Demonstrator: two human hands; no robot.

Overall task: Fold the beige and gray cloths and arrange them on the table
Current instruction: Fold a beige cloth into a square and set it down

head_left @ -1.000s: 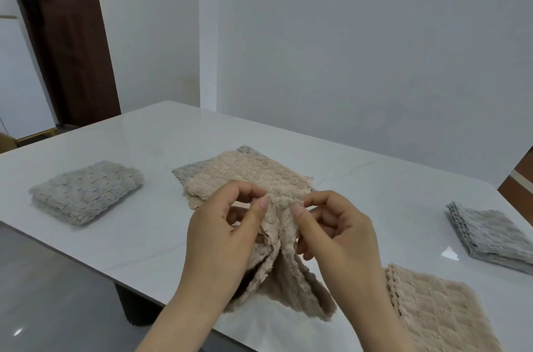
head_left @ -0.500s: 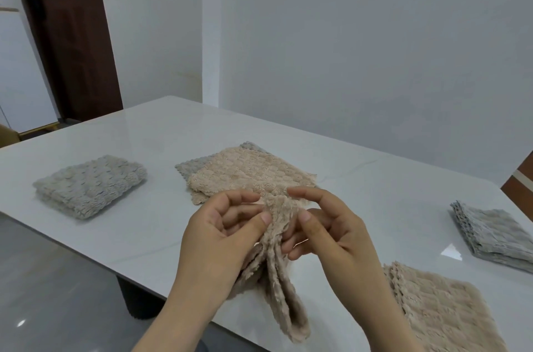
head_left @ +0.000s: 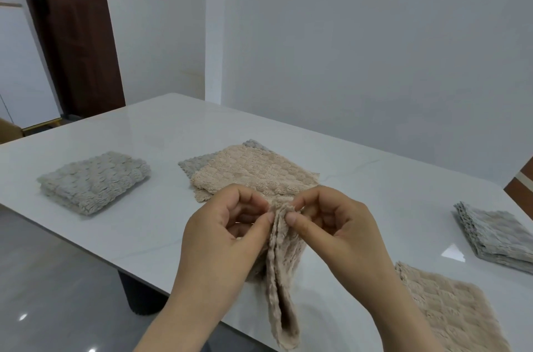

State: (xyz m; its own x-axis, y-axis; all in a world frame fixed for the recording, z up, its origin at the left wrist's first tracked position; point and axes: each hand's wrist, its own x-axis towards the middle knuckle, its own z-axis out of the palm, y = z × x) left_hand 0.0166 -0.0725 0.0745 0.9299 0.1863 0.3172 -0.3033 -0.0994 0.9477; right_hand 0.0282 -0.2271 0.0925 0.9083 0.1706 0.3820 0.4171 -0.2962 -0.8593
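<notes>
A folded gray cloth (head_left: 93,181) sat mid-left on the white worktop (head_left: 161,126). In the centre of the frame, a flat beige cloth (head_left: 253,175) lay over a gray one. Just below, the left hand (head_left: 227,239) and right hand (head_left: 340,233) both pinched the top edge of a hanging beige cloth (head_left: 284,279). At lower right was a beige pile (head_left: 450,314), with a gray pile (head_left: 496,236) above it.

Your left hand (head_left: 222,239) and right hand (head_left: 343,236) are bare. Your left forearm (head_left: 178,320) and right forearm (head_left: 403,320) are bare too, down to the lower edge. Your fingernails (head_left: 291,218) are short, rounded and plain.
</notes>
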